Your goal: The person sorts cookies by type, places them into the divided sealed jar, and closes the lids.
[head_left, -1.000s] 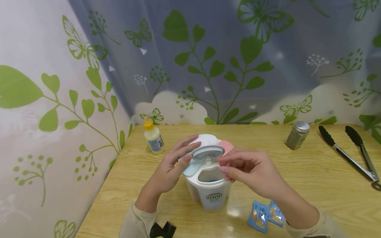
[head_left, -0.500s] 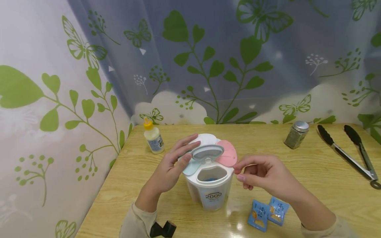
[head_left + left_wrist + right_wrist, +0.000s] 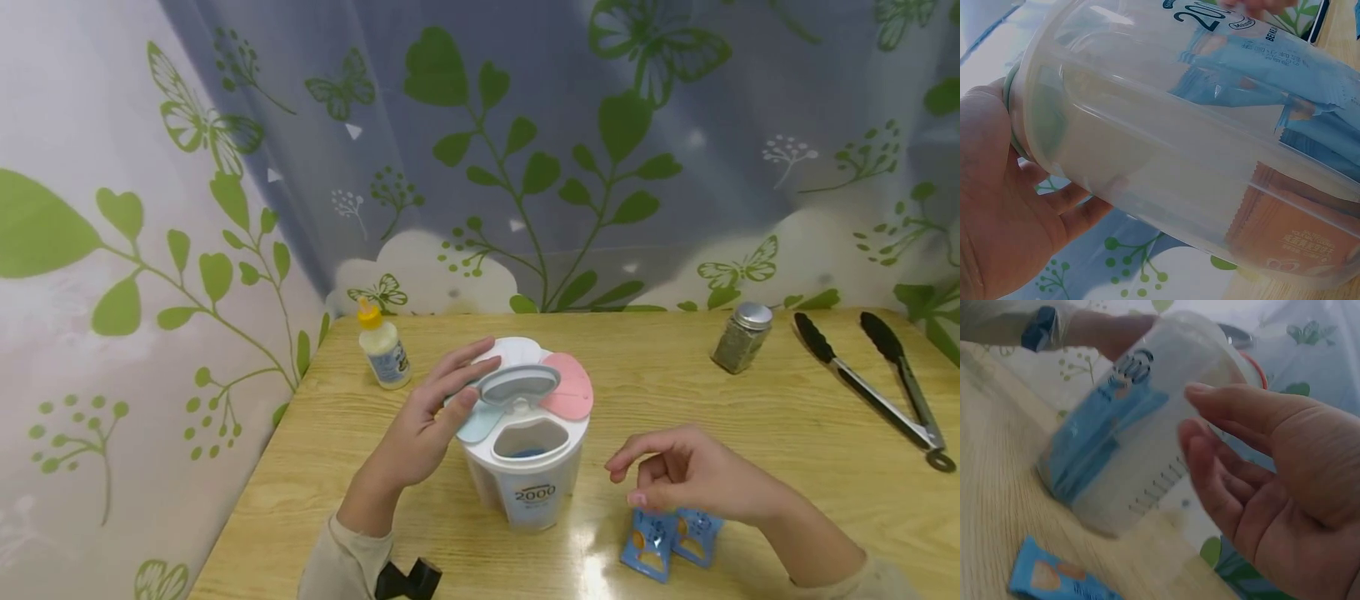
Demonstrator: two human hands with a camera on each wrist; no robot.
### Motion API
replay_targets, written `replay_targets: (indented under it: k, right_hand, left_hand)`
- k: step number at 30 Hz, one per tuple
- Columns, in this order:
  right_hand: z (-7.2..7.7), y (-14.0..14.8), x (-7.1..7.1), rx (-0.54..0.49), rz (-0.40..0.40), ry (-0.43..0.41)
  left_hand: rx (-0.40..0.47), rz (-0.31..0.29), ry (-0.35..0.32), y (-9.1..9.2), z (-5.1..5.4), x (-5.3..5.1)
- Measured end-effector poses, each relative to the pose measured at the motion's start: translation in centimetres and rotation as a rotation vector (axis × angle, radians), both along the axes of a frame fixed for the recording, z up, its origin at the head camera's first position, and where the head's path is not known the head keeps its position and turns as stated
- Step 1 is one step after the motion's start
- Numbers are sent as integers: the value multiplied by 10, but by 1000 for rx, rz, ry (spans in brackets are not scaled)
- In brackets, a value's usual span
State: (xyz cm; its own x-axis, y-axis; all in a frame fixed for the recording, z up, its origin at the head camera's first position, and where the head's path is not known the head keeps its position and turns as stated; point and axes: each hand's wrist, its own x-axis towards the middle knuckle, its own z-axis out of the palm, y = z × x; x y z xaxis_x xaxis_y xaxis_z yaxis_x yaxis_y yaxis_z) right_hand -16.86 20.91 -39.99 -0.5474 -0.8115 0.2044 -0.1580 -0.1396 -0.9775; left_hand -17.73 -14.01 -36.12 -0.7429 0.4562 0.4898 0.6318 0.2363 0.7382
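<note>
A clear storage container with a petal-like lid in white, pink and pale blue stands on the table. Its grey flap is raised, exposing the front compartment's opening. Through the wall in the left wrist view I see blue packets and an orange packet in separate compartments. My left hand rests on the left of the lid, fingers extended across it and thumb beside the flap. My right hand, loosely bent and holding nothing, hovers above two blue packets right of the container.
A bottle with a yellow cap stands at the back left. Toward the back right are a jar of dried herbs and spread tongs. Patterned curtain borders the table at the back and left.
My right hand has withdrawn from beside the raised flap, moving right and toward me to above the loose blue packets. My left hand keeps its place on the lid.
</note>
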Motion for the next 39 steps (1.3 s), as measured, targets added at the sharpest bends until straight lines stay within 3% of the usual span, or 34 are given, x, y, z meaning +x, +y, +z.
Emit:
replay_targets:
  k: [5, 14, 17, 22, 29, 34, 39]
  right_hand:
    - [-18, 9, -9, 35, 121, -13]
    - [-46, 27, -24, 142, 180, -114]
    - [-51, 30, -26, 181, 192, -64]
    - [-55, 32, -27, 308, 119, 70]
    - [-51, 29, -25, 394, 81, 180]
    - [-48, 27, -22, 434, 77, 215]
    - [-47, 25, -20, 458, 47, 199]
  left_hand:
    - [3, -6, -2, 0, -1, -1]
    - [1, -8, -12, -1, -1, 0]
    - [4, -12, -14, 0, 0, 0]
    - [5, -11, -14, 0, 0, 1]
    - [1, -9, -17, 0, 1, 1]
    - [-3, -6, -13, 0, 1, 1]
    - [3, -8, -8, 1, 1, 0]
